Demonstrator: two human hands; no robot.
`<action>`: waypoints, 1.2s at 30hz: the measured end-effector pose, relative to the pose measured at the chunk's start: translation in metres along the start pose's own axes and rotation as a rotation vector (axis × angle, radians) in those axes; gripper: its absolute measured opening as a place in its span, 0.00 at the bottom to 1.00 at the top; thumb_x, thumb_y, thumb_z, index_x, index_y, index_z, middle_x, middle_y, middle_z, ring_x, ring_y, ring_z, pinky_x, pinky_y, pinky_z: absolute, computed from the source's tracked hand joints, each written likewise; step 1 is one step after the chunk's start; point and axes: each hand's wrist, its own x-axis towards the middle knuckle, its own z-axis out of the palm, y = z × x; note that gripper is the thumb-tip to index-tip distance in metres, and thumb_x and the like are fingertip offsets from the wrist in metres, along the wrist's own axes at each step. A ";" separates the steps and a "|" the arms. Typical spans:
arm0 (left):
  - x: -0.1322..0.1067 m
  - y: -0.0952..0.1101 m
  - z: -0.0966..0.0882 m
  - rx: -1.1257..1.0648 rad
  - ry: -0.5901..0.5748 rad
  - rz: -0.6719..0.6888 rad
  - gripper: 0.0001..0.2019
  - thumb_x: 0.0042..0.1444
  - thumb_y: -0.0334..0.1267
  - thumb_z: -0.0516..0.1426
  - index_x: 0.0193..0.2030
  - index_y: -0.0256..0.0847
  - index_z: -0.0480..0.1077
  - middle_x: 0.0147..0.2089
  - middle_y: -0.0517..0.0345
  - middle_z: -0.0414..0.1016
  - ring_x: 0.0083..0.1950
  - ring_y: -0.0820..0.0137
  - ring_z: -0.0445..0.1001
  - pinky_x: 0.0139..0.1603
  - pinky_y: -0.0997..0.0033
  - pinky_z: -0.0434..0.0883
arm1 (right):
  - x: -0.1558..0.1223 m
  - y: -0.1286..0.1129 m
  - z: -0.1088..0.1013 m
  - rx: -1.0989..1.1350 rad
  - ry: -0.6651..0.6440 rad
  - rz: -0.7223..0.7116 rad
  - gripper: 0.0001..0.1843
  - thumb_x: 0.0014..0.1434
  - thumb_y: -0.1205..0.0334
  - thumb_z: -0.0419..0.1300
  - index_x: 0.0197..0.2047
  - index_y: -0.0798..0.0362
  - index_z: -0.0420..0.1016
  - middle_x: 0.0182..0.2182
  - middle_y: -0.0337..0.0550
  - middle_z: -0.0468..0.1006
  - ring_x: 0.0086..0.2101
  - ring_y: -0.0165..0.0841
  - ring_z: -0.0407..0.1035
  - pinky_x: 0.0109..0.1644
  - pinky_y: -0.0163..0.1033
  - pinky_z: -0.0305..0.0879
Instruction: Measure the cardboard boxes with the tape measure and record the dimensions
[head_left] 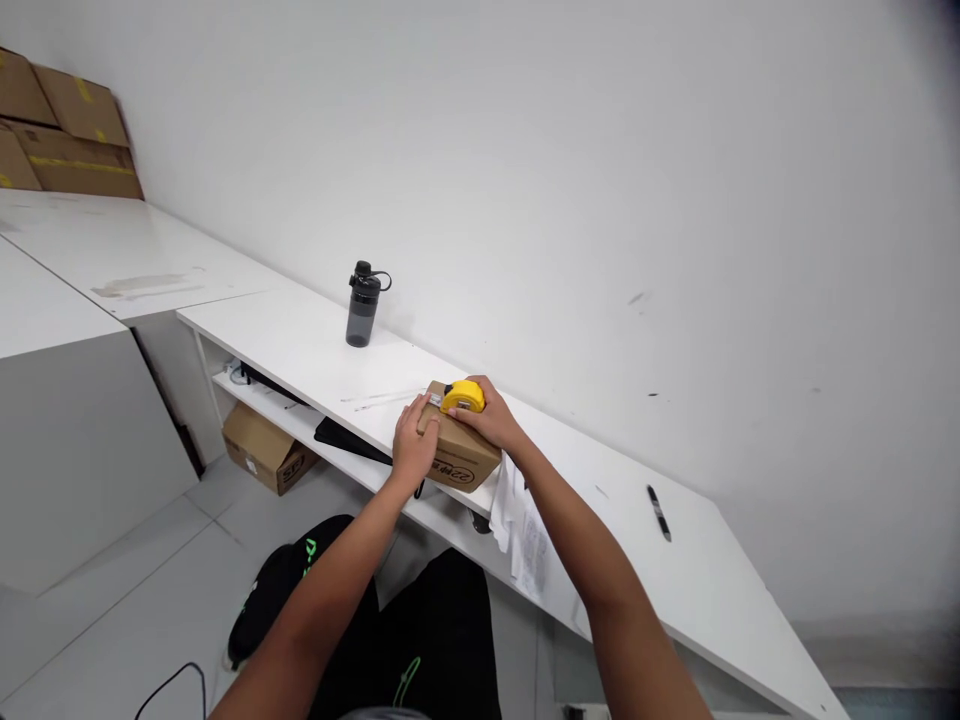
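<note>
A small brown cardboard box with dark print on its side sits at the front edge of the white shelf top. My right hand is wrapped round a yellow tape measure, held against the top of the box. From its left end a short pale strip, which looks like the blade, reaches over the box top. My left hand lies on the left end of the box, fingertips close to that strip. Whether the left fingers pinch the strip or only press on the box is hard to see.
A dark water bottle stands on the shelf top near the wall. A black pen lies to the right. Papers hang over the front edge. Below is an open cardboard box; more boxes are stacked far left.
</note>
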 end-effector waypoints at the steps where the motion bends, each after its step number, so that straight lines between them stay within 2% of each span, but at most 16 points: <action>1: 0.001 -0.001 0.000 0.014 0.003 0.001 0.23 0.60 0.36 0.52 0.62 0.45 0.68 0.66 0.54 0.67 0.68 0.61 0.62 0.72 0.55 0.56 | -0.003 0.005 -0.004 0.007 0.003 0.008 0.29 0.47 0.48 0.69 0.49 0.47 0.66 0.41 0.38 0.76 0.39 0.36 0.69 0.46 0.44 0.66; 10: 0.005 0.002 -0.002 0.067 0.010 -0.017 0.22 0.60 0.38 0.53 0.60 0.44 0.69 0.61 0.52 0.72 0.63 0.59 0.68 0.68 0.55 0.62 | -0.031 0.036 -0.060 0.170 0.015 0.073 0.29 0.45 0.51 0.71 0.48 0.48 0.66 0.40 0.38 0.74 0.39 0.35 0.69 0.43 0.42 0.68; 15: 0.008 0.001 -0.002 0.098 0.009 -0.013 0.22 0.59 0.39 0.53 0.60 0.45 0.69 0.61 0.53 0.72 0.63 0.59 0.68 0.68 0.56 0.61 | -0.045 0.050 -0.078 0.209 0.086 0.103 0.30 0.43 0.52 0.72 0.47 0.48 0.67 0.38 0.37 0.74 0.37 0.34 0.68 0.41 0.41 0.69; 21: 0.009 0.002 -0.003 0.105 -0.001 -0.017 0.22 0.60 0.40 0.53 0.61 0.46 0.69 0.62 0.54 0.71 0.63 0.59 0.67 0.67 0.58 0.62 | -0.057 0.061 -0.082 0.274 0.136 0.121 0.30 0.41 0.52 0.72 0.47 0.49 0.68 0.38 0.38 0.75 0.37 0.34 0.69 0.42 0.43 0.69; 26: 0.009 0.006 -0.003 0.069 0.000 -0.062 0.22 0.59 0.40 0.53 0.60 0.45 0.69 0.61 0.54 0.71 0.62 0.59 0.69 0.66 0.58 0.63 | -0.059 0.057 -0.084 0.273 0.127 0.117 0.30 0.42 0.53 0.72 0.47 0.49 0.67 0.40 0.39 0.75 0.38 0.34 0.70 0.43 0.42 0.68; 29: 0.009 0.008 -0.003 0.057 0.000 -0.040 0.21 0.60 0.41 0.52 0.60 0.45 0.68 0.62 0.54 0.71 0.63 0.60 0.68 0.66 0.59 0.63 | -0.058 0.054 -0.083 0.242 0.104 0.112 0.29 0.44 0.52 0.71 0.48 0.49 0.67 0.41 0.40 0.76 0.39 0.35 0.70 0.44 0.43 0.68; 36: 0.008 0.007 -0.003 0.050 -0.002 -0.036 0.21 0.60 0.41 0.52 0.60 0.44 0.68 0.61 0.53 0.72 0.61 0.60 0.69 0.65 0.60 0.64 | -0.049 0.051 -0.076 0.098 0.136 0.055 0.28 0.46 0.49 0.70 0.47 0.49 0.68 0.41 0.40 0.76 0.39 0.36 0.70 0.43 0.42 0.67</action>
